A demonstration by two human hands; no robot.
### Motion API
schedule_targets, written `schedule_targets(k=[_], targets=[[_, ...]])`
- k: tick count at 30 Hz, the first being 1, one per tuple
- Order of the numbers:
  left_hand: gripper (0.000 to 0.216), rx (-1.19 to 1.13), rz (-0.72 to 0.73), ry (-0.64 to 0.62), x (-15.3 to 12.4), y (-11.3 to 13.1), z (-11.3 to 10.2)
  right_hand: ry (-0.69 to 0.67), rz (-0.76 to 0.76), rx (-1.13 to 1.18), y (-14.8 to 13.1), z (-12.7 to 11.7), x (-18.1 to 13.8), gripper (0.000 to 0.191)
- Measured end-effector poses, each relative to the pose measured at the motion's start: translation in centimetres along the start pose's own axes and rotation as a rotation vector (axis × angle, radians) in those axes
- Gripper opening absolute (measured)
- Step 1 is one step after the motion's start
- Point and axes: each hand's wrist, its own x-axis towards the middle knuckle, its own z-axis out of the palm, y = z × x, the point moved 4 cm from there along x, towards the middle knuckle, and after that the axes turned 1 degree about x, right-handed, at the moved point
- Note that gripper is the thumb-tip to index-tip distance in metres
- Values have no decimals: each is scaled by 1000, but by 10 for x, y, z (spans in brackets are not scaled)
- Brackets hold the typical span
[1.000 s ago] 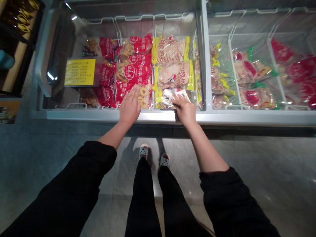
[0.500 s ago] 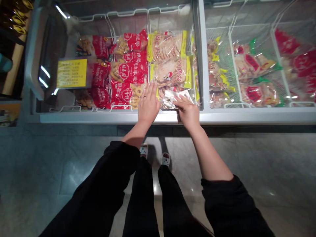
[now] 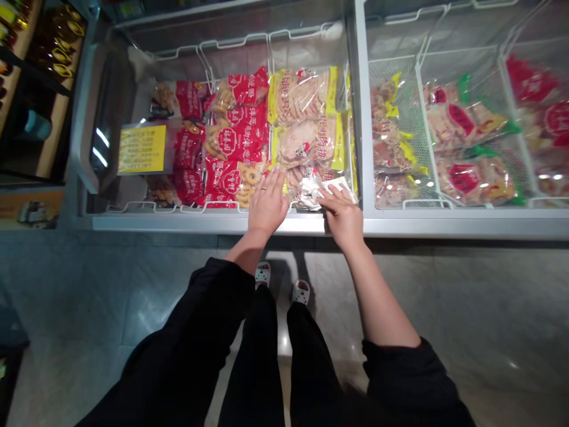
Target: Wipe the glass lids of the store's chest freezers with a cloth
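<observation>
At far left, bottles [image 3: 62, 53] stand on dark shelving beside a chest freezer [image 3: 178, 223]. A yellow notice [image 3: 142, 148] sits near the freezer's left end, next to red snack bags [image 3: 189, 148]. Farther right is a second group, red bags of ring-shaped pieces [image 3: 235, 139]. The left hand [image 3: 268, 204] reaches over the front rim at the right edge of this group, palm down, fingers straight and close together, holding nothing; a ring circles one finger. Below, the person's white slippers [image 3: 263, 274] rest on the grey floor [image 3: 178, 290]. Just right of the left hand, a crumpled white cloth [image 3: 311, 193] lies along the front edge, over yellow-edged meat packs [image 3: 304, 92]. The right hand [image 3: 341, 214] covers the cloth's right part, fingers slightly bent over it; whether they pinch or only press it, I cannot tell. Past the upright divider [image 3: 361, 107] lie more yellow-edged bags [image 3: 391, 130], then green-edged bags [image 3: 469, 124] and red packets [image 3: 537, 112].
</observation>
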Motion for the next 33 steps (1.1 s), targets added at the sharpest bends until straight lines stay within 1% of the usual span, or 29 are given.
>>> schedule_targets(k=[2, 5, 7, 9, 10, 12, 14, 16, 18, 20, 22, 25, 27, 28, 30, 33], targets=[[69, 6, 14, -18, 0, 1, 0, 3, 11, -4, -7, 11, 8, 51], [70, 13, 23, -42, 1, 2, -2, -62, -37, 6, -21, 21, 9, 51], [72, 13, 21, -45, 2, 2, -3, -140, -85, 24, -25, 16, 1, 48], [74, 15, 13, -39, 1, 2, -3, -211, -111, 45, -19, 4, -8, 45], [75, 14, 10, -35, 1, 2, -3, -225, -110, 53, -14, -3, -12, 44], [76, 9, 4, -25, 1, 1, -3, -188, -79, 51, 0, -18, -14, 45], [76, 2, -7, -9, 0, 0, -3, -94, -32, 29, 12, -26, -11, 49], [74, -2, -29, 1, -1, 0, -3, -3, 9, 1, 17, -24, -4, 50], [72, -5, -42, -10, -1, -1, -3, 30, 21, -14, 14, -15, 2, 51], [71, -7, -35, -19, -1, -1, -2, -3, 3, -12, 4, -4, 6, 51], [71, 0, -22, -13, -1, -2, -2, -85, -38, 11, -6, 1, 4, 52], [72, 16, -13, 3, -2, -2, -2, -208, -97, 71, -11, -5, -7, 48], [73, 16, -14, 7, -2, -1, -2, -239, -101, 108, -5, -16, -15, 46], [72, 14, -18, 9, -2, -1, -2, -230, -89, 120, 1, -21, -17, 46], [70, 10, -25, 8, -2, -1, -3, -168, -50, 124, 14, -30, -16, 46], [65, 15, -24, -1, -2, -2, -2, -2, 21, 87, 25, -29, -5, 42]])
